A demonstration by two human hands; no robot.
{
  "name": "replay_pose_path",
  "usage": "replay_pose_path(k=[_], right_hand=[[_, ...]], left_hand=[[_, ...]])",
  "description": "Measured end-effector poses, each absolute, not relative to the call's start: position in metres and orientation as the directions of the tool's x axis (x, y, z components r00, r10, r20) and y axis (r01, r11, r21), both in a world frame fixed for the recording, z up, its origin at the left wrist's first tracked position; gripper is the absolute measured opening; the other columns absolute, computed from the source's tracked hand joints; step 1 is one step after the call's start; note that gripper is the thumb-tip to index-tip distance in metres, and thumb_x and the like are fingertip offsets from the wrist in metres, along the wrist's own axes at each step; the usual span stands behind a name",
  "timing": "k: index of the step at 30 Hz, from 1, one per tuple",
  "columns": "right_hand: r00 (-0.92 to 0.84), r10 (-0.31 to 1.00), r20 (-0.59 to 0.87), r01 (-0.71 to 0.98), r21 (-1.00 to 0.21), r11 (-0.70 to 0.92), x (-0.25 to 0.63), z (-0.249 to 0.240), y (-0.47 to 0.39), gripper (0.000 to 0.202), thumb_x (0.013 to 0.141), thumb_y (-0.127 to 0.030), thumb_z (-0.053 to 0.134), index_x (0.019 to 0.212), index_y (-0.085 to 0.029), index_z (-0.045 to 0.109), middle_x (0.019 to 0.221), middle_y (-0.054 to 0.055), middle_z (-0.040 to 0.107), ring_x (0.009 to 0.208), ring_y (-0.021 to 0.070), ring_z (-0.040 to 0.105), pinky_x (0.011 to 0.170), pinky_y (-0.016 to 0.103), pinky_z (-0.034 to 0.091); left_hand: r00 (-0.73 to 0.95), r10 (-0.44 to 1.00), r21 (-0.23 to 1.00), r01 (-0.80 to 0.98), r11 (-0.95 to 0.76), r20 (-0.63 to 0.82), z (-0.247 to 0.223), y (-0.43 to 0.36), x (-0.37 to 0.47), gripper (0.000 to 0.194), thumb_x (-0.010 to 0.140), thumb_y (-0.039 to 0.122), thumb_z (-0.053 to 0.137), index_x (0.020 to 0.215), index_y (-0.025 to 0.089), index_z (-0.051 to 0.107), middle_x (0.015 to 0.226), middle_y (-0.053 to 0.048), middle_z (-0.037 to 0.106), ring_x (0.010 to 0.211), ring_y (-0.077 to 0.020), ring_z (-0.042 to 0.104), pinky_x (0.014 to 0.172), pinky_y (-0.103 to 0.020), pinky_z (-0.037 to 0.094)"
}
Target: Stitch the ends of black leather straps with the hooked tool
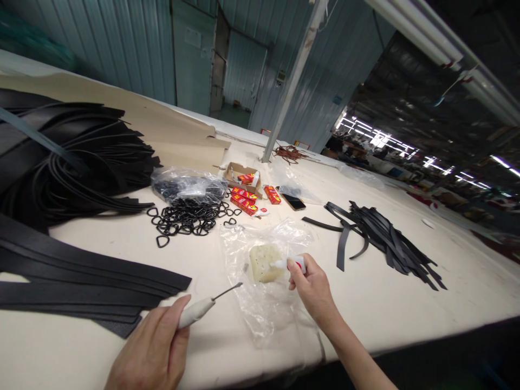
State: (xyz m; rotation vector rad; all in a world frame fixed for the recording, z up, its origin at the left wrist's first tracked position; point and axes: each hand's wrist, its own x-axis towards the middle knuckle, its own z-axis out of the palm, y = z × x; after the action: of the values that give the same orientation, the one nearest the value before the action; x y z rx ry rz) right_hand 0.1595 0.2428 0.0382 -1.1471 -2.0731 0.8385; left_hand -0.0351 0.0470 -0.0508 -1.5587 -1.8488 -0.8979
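Observation:
My left hand (150, 346) is closed round the pale handle of an awl (197, 312), its thin metal shaft pointing up and right over the table. In my right hand (314, 290) is a small white glue bottle (298, 263) with a red mark, gripped between thumb and fingers. The bottle's nozzle points left at a pale yellowish block (264, 262), touching it or just above it. Under the block lies a crumpled clear plastic sheet (260, 319).
Black D-shaped rings (187, 218) lie in a heap beyond the awl. Several red and yellow boxes (244, 205), an open carton (244, 179) and a phone (292, 200) stand behind the block. Black straps are piled left (81, 151) and right (385, 238). A post (292, 81) rises at the back.

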Motion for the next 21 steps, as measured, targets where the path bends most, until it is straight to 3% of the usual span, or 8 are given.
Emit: replay_pose_path(k=[21], right_hand=[[-0.409, 0.890, 0.201, 0.508, -0.760, 0.405, 0.1575, 0.0341, 0.2443, 0.027, 0.080, -0.045, 0.048, 0.066, -0.022, 0.041, 0.050, -0.004, 0.045, 0.049, 0.0147, 0.045, 0.054, 0.028, 0.035]], left_hand=[[-0.171, 0.597, 0.141, 0.985, 0.098, 0.784, -0.0466, 0.0490, -0.0322, 0.040, 0.085, 0.014, 0.053, 0.123, 0.005, 0.046, 0.094, -0.014, 0.062, 0.082, -0.0235, 0.061, 0.082, -0.037, 0.045]])
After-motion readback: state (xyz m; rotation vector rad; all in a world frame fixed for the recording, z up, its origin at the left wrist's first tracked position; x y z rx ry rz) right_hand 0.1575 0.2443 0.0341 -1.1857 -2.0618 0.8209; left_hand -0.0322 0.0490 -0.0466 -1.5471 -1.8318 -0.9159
